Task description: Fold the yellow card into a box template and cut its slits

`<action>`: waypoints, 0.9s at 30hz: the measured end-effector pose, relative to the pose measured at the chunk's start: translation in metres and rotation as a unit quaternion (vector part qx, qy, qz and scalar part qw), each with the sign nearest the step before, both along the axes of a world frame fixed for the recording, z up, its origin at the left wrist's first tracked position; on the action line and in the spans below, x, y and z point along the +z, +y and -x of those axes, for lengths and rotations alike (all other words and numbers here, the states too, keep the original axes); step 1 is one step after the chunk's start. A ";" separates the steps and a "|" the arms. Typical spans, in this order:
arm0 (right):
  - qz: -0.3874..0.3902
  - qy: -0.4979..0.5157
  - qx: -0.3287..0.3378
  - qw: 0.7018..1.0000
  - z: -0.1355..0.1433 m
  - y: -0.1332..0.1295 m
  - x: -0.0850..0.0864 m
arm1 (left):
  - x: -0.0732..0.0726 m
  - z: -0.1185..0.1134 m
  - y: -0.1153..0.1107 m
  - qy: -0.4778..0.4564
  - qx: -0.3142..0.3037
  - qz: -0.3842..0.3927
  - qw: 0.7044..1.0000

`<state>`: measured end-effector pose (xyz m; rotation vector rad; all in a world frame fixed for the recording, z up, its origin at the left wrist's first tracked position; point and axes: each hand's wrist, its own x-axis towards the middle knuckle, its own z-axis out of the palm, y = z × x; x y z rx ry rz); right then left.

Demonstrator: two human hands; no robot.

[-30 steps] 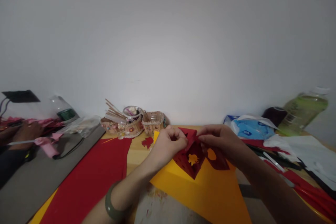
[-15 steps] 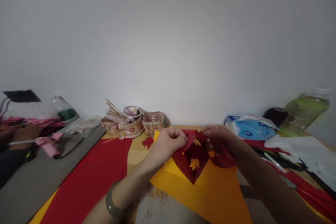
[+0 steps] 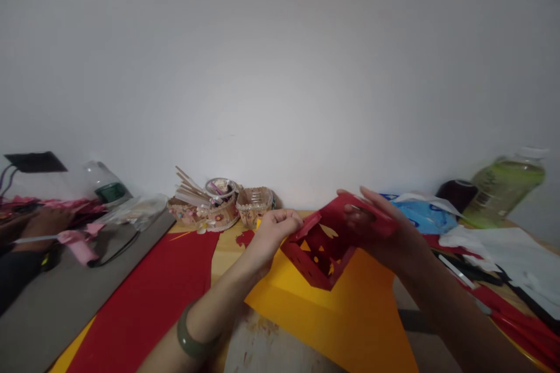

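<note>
Between my hands is a red paper box [image 3: 321,275] with cut-out shapes in its sides, held tilted above a yellow sheet [image 3: 350,320]. My left hand [image 3: 276,236] pinches the box's left upper edge between thumb and fingers. On the other side my right hand [image 3: 385,239] holds a raised red panel, its fingers partly hidden behind the paper and some showing through a cut-out. Yellow shows through the openings in the box. A small red paper scrap [image 3: 245,238] lies left of my left hand.
Baskets [image 3: 255,205] with sticks and small items stand by the wall. Red sheets [image 3: 161,297] and a grey mat [image 3: 52,303] lie left, where another person's hand [image 3: 48,227] rests near pink material. A tissue pack [image 3: 422,215], a bottle [image 3: 503,189] and white paper [image 3: 520,262] are right.
The box has turned and tipped so more of its inside and lower side shows. My right hand has shifted its hold and lifted the right panel upward.
</note>
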<state>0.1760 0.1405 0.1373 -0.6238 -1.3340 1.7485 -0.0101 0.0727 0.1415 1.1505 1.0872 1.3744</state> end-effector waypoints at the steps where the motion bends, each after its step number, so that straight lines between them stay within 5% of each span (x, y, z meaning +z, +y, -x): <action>1: -0.012 0.007 -0.005 1.000 0.000 0.001 0.000 | 0.000 0.001 0.001 -0.008 0.008 -0.006 1.000; 7: -0.181 0.029 -0.112 0.977 0.004 0.013 -0.008 | -0.002 0.006 0.008 -0.058 0.064 -0.039 0.996; 11: -0.226 -0.004 -0.081 0.971 0.011 0.007 -0.014 | -0.004 0.006 0.010 -0.091 0.072 -0.048 0.992; 17: -0.110 -0.113 -0.098 0.983 0.015 -0.007 -0.005 | -0.004 0.004 0.007 -0.115 0.034 -0.030 0.992; 27: -0.026 -0.104 -0.089 0.990 0.010 0.004 -0.014 | -0.007 0.006 0.009 -0.216 -0.023 0.027 0.976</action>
